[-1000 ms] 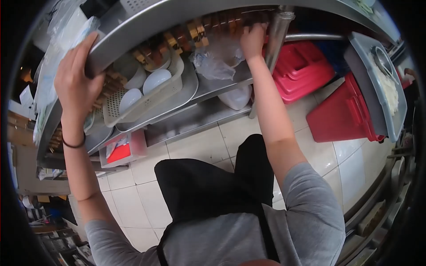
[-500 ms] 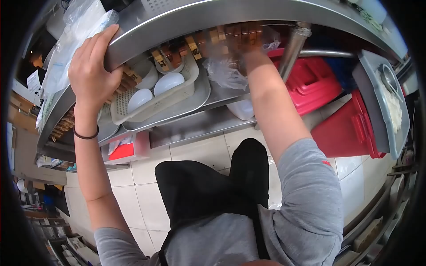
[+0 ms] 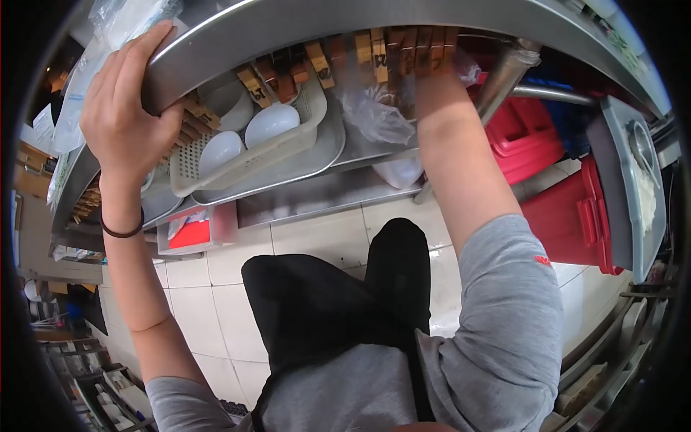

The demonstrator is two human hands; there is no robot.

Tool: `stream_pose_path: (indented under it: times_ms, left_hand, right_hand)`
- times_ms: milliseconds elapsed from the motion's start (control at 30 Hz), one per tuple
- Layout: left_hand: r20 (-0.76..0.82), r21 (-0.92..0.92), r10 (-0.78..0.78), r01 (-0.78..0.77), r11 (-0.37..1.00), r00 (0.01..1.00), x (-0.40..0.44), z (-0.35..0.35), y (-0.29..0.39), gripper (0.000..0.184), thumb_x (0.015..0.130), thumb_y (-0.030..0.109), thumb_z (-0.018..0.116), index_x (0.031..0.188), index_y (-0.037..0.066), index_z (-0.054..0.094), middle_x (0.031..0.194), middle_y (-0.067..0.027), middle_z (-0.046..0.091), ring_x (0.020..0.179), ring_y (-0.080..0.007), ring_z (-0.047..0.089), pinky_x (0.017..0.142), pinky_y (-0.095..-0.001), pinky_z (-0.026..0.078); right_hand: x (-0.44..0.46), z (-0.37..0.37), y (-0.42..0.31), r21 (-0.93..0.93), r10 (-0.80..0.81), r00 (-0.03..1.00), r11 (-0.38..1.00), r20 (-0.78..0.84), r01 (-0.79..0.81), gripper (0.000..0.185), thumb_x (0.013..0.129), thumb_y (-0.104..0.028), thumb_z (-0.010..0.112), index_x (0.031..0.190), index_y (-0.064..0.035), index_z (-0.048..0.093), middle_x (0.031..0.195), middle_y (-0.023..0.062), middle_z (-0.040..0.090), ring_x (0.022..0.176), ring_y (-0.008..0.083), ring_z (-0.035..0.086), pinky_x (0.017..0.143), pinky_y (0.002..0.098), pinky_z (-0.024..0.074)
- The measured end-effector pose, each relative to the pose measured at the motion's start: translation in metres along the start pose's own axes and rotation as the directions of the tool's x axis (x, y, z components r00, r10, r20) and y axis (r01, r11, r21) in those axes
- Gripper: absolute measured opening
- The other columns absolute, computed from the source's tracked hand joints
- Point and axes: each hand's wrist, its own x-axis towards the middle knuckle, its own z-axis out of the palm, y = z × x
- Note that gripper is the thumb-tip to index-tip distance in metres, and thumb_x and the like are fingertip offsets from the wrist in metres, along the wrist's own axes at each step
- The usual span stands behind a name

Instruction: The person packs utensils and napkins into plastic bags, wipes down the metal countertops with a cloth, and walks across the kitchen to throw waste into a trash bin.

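My left hand [image 3: 129, 108] rests on the steel table's edge [image 3: 237, 47], fingers stretched over the top and thumb apart below. My right arm reaches under the same edge. Little of my right hand [image 3: 436, 78] shows past the wrist, because a row of wooden clips with dark markings [image 3: 379, 54] covers it; its fingers are hidden. Beside the wrist lies a crumpled clear plastic bag [image 3: 378, 115] on the shelf below. To its left, a cream perforated basket [image 3: 252, 162] holds white bowls [image 3: 272, 125], and a metal tray [image 3: 332, 147] sits under the basket.
A table leg [image 3: 509, 75] stands right of my right arm. Beyond it are red plastic lids or bins [image 3: 565, 216] and a grey tub [image 3: 626, 187] holding white contents and a metal bowl. A small box with something red [image 3: 191, 232] sits low at left. Plastic bags [image 3: 129, 25] lie on the tabletop.
The view has shifted slightly, with the table edge and my left hand now further left in it. My right hand is still under the edge, and the clips there look less blurred.
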Motion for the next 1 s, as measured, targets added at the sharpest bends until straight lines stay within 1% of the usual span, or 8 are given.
stream_pose_path:
  times_ms: [267, 367, 433, 533, 667, 733, 833, 1000]
  left_hand:
    - [-0.001, 0.006, -0.057, 0.057, 0.998, 0.998, 0.000, 0.000, 0.009, 0.057, 0.051, -0.003, 0.058, 0.106, 0.012, 0.059, 0.094, -0.0066, 0.061, 0.082, -0.0229, 0.059, 0.072, -0.0281, 0.046]
    - [-0.012, 0.026, -0.007, 0.007, 1.000, 1.000, -0.001, 0.000, 0.007, 0.055, 0.052, -0.002, 0.059, 0.105, 0.013, 0.059, 0.093, -0.0059, 0.061, 0.082, -0.0233, 0.059, 0.071, -0.0280, 0.046]
    - [-0.055, -0.021, 0.017, -0.018, 1.000, 0.998, 0.000, 0.001, 0.008, 0.055, 0.052, -0.001, 0.060, 0.104, 0.014, 0.059, 0.093, -0.0056, 0.061, 0.081, -0.0235, 0.058, 0.070, -0.0280, 0.046]
    - [-0.038, -0.005, -0.007, 0.007, 1.000, 0.999, -0.003, 0.000, 0.007, 0.055, 0.052, -0.001, 0.060, 0.104, 0.015, 0.059, 0.093, -0.0052, 0.061, 0.082, -0.0233, 0.058, 0.070, -0.0282, 0.046]
    - [-0.083, -0.024, 0.006, -0.008, 1.000, 0.997, -0.002, -0.001, 0.007, 0.054, 0.053, 0.001, 0.062, 0.105, 0.015, 0.059, 0.091, -0.0046, 0.061, 0.080, -0.0230, 0.058, 0.069, -0.0284, 0.046]
    - [-0.037, -0.002, -0.065, 0.065, 0.998, 0.997, -0.003, -0.001, 0.009, 0.053, 0.053, 0.002, 0.063, 0.104, 0.015, 0.059, 0.088, -0.0043, 0.061, 0.078, -0.0231, 0.058, 0.068, -0.0290, 0.046]
    - [-0.105, -0.007, -0.093, 0.093, 0.996, 0.990, -0.001, 0.002, 0.016, 0.051, 0.053, 0.002, 0.064, 0.103, 0.015, 0.059, 0.086, -0.0042, 0.060, 0.077, -0.0228, 0.057, 0.067, -0.0295, 0.045]
    - [-0.157, 0.012, -0.088, 0.091, 0.996, 0.984, 0.000, 0.002, 0.017, 0.047, 0.054, 0.004, 0.062, 0.099, 0.014, 0.059, 0.084, -0.0034, 0.060, 0.075, -0.0215, 0.057, 0.064, -0.0293, 0.044]
  right_hand:
    - [-0.006, -0.011, -0.001, 0.038, -0.028, 1.000, 0.999, -0.004, 0.029, 0.033, 0.076, -0.010, 0.051, 0.106, 0.0023, 0.047, 0.100, 0.0209, 0.051, 0.093, 0.0323, 0.050, 0.077, 0.0372, 0.0419]
    - [-0.007, -0.015, -0.004, 0.047, -0.035, 0.999, 0.998, -0.008, 0.035, 0.033, 0.077, -0.011, 0.051, 0.107, 0.0022, 0.047, 0.101, 0.0206, 0.051, 0.093, 0.0319, 0.049, 0.078, 0.0371, 0.0418]
    - [-0.006, -0.018, -0.004, 0.050, -0.041, 0.999, 0.998, -0.012, 0.042, 0.034, 0.077, -0.011, 0.051, 0.108, 0.0021, 0.046, 0.102, 0.0204, 0.051, 0.094, 0.0317, 0.049, 0.078, 0.0370, 0.0417]
    - [-0.009, -0.021, -0.005, 0.061, -0.049, 0.999, 0.997, -0.010, 0.049, 0.035, 0.077, -0.011, 0.051, 0.108, 0.0021, 0.046, 0.102, 0.0202, 0.051, 0.095, 0.0313, 0.049, 0.079, 0.0369, 0.0416]
    - [-0.007, -0.026, -0.006, 0.064, -0.055, 0.998, 0.996, -0.009, 0.055, 0.036, 0.077, -0.011, 0.051, 0.109, 0.0019, 0.046, 0.103, 0.0199, 0.051, 0.096, 0.0309, 0.049, 0.080, 0.0368, 0.0415]
    - [-0.009, -0.030, -0.006, 0.066, -0.058, 0.998, 0.996, -0.010, 0.059, 0.036, 0.077, -0.012, 0.051, 0.110, 0.0019, 0.045, 0.104, 0.0197, 0.050, 0.096, 0.0306, 0.049, 0.080, 0.0367, 0.0414]
    - [-0.008, -0.036, -0.006, 0.060, -0.072, 0.997, 0.995, -0.015, 0.073, 0.037, 0.077, -0.012, 0.051, 0.111, 0.0018, 0.045, 0.105, 0.0195, 0.050, 0.097, 0.0303, 0.049, 0.081, 0.0366, 0.0414]
    - [-0.010, -0.045, -0.014, 0.044, -0.091, 0.996, 0.995, -0.026, 0.092, 0.038, 0.077, -0.012, 0.051, 0.112, 0.0017, 0.045, 0.106, 0.0190, 0.050, 0.098, 0.0296, 0.048, 0.082, 0.0364, 0.0412]
